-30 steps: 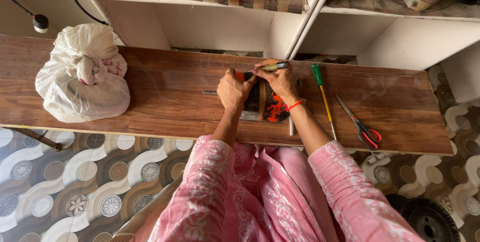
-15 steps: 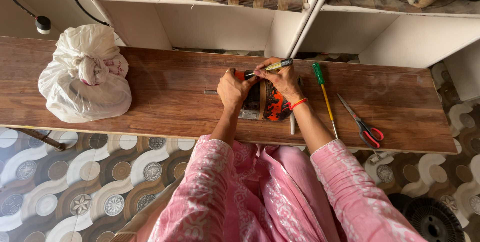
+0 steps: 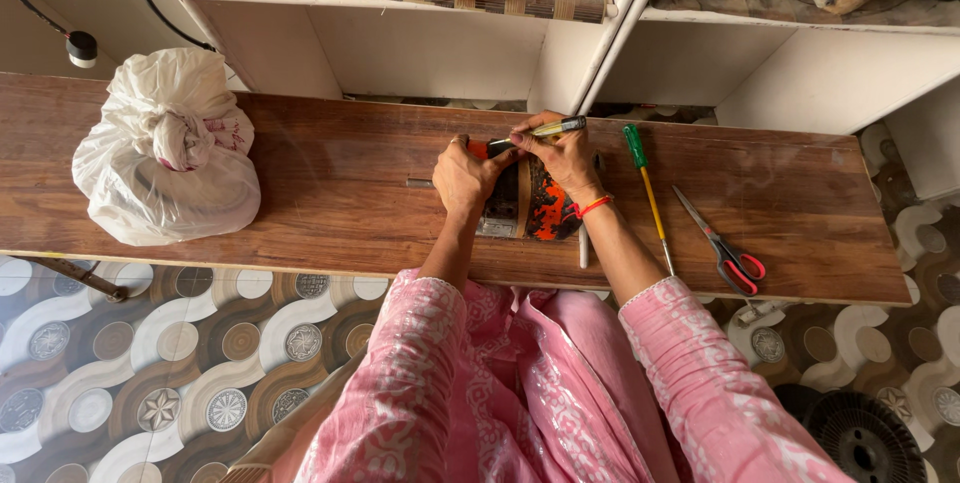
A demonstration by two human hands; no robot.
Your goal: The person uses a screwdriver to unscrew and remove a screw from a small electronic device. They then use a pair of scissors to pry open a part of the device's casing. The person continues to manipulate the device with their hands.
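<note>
- The right hand [image 3: 568, 155] pinches a marker pen [image 3: 545, 130], tip toward the left hand.
- The left hand [image 3: 466, 178] is curled, gripping an orange-and-black device [image 3: 545, 211] mid-tabletop [image 3: 350, 193].
- Just right lie a green-handled screwdriver [image 3: 645, 183] and red-handled scissors [image 3: 725, 248].
- Well left sits a knotted white plastic bag [image 3: 165, 153].

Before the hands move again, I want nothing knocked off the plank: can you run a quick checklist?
1. Left hand steadies the orange and black piece: ok.
2. Right hand grips the pen: ok.
3. Pen tip on the piece: cannot tell, fingers hide it.
4. Green-handled screwdriver lies apart from the right hand: ok.
5. Scissors away from the plank edge: not ok, handles near it.
6. White bag apart from the hands: ok.
</note>
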